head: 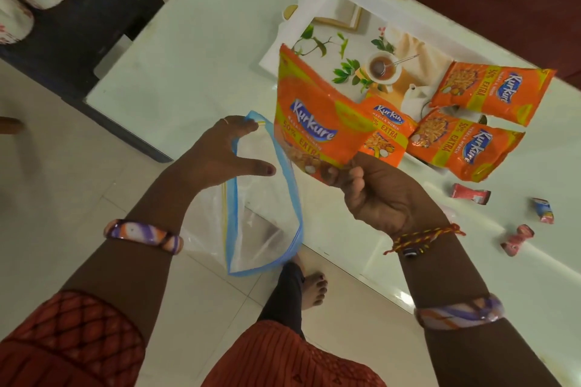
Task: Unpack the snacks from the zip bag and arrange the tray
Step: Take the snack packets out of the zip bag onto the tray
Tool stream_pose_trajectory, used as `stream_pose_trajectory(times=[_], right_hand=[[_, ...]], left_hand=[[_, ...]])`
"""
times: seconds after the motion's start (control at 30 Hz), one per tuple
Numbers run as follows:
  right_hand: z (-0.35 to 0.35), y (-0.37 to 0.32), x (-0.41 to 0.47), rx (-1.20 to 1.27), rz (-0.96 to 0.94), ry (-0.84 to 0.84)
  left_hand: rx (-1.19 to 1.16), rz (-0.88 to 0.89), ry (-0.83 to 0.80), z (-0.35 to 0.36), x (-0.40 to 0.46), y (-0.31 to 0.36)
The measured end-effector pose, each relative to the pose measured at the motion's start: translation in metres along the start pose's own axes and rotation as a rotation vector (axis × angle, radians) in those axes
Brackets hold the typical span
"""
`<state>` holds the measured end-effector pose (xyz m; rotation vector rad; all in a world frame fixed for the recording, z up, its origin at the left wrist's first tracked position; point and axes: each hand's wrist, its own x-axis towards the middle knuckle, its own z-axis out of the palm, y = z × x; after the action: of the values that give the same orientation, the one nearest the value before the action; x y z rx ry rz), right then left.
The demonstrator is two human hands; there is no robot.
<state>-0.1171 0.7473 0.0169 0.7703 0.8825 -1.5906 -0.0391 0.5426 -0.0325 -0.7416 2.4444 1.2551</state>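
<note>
Left hand (220,151) holds the clear plastic zip bag with blue zipper rim (267,214) by its top edge, fingers pinching the rim near one corner, thumb spread out, bag mouth gaping wide and hanging over the tiled floor just off the glossy white worktop (195,50) edge; bag looks empty inside, cannot be sure. Right hand (380,195) grip clenched on the bottom corner of a large orange Kurkure snack packet (311,122), packet lifted above the worktop, tilted, in front of the tray. White rectangular tray with printed tea-and-leaves picture (330,3) sits on the worktop; two orange Kurkure packets lie at its right end, upper packet (490,91) and lower packet (465,148), side by side, overlapping the tray rim. A smaller orange Kurkure packet (386,132) lies partly hidden behind the held one. Three small wrapped candies on the worktop right of the hand: red one (470,194), blue one (543,210), pink-red one (517,240), well apart from each other. Striped bangles on both wrists, red thread on the right wrist
</note>
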Motion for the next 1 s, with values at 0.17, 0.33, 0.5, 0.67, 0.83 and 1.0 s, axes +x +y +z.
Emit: stream_pose_trajectory(times=[0.17,0.33,0.5,0.67,0.83,1.0], right_hand=[[-0.011,0.002,0.013,0.188,0.077,-0.247],[-0.006,0.006,0.018,0.053,0.143,-0.199],[-0.006,0.009,0.022,-0.263,-0.055,0.005],[0.000,0.011,0.018,-0.651,-0.388,0.157],[0.006,-0.005,0.017,-0.569,-0.528,0.192],[-0.009,-0.057,0.003,-0.454,-0.616,0.174]], left_hand=[[0.030,-0.001,-0.081,-0.001,0.002,0.009],[-0.235,0.157,-0.118,0.003,-0.003,0.023],[-0.313,0.078,0.008,0.009,0.002,0.015],[-0.113,0.109,0.156,0.004,0.001,0.024],[0.080,0.271,0.182,-0.008,0.003,0.063],[0.398,0.322,0.239,-0.020,0.032,0.118]])
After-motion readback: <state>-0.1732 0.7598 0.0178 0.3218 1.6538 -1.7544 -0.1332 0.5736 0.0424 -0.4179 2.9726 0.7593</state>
